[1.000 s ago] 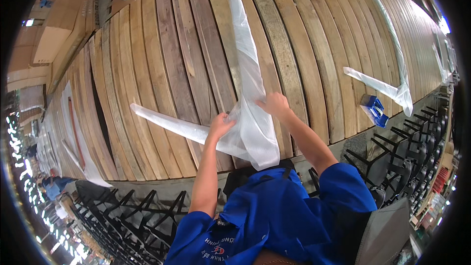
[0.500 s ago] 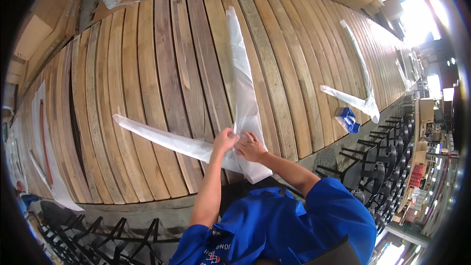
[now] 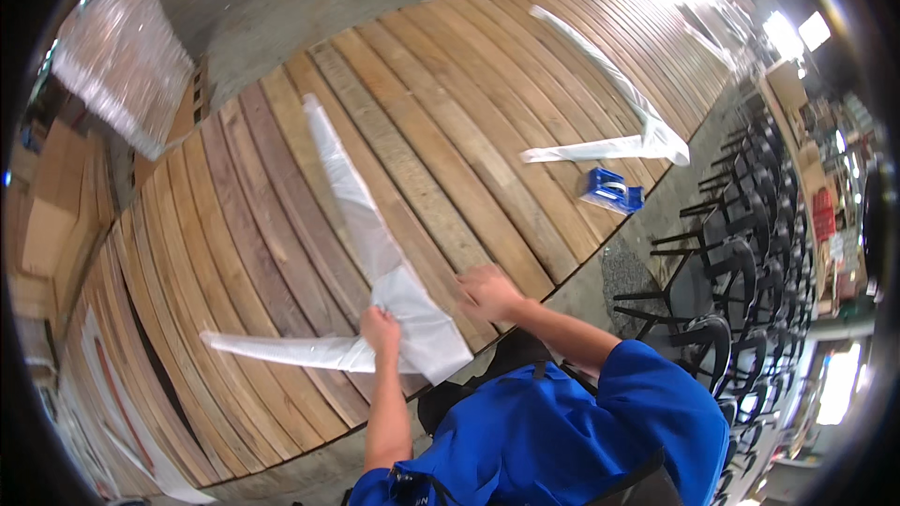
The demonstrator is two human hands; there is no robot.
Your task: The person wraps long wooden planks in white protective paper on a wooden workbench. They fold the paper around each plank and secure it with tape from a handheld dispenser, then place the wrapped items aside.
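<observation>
A V-shaped piece wrapped in white, translucent foam sheeting [image 3: 412, 305] lies on the wooden plank table [image 3: 441, 155], its corner near the front edge. My left hand [image 3: 380, 330] is closed at the inner corner of the V, pinching the foam wrap. To the right, my right hand [image 3: 489, 292] hovers over bare planks, apart from the wrap, fingers loosely spread with nothing seen in them. Farther right on the table sits a blue tape dispenser [image 3: 611, 190]. What lies inside the wrap is hidden.
Beyond the dispenser lies another wrapped V-shaped piece [image 3: 664, 142]. A brown rod [image 3: 122, 403] rests on white sheeting at the far left. Black chairs [image 3: 689, 286] line the right side. A film-wrapped stack [image 3: 127, 56] and cardboard boxes [image 3: 61, 201] stand beyond the table.
My view has turned toward the right. My right hand has left the foam wrap and moved right, toward the tape dispenser. My left hand stays at the wrap.
</observation>
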